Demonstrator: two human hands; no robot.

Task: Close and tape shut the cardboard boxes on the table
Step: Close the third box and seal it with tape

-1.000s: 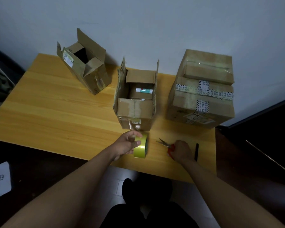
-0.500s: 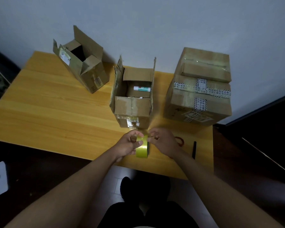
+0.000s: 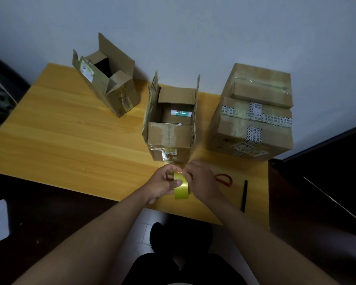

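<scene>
Scissors (image 3: 223,179) now lie released — both left hand (image 3: 162,185) and right hand (image 3: 200,182) grip the tape roll (image 3: 181,188).

Both my forearms bare, reaching forward, converging on tape roll (image 3: 181,185). My left hand (image 3: 162,183) grips roll from its left side, thumb across outer face, fingers curled over top. My right hand (image 3: 201,182) at roll's right side, fingertips (image 3: 187,173) pinching at roll's top edge, knuckles up.

Glossy tape roll (image 3: 181,187), woodgrain table (image 3: 70,128)
</scene>
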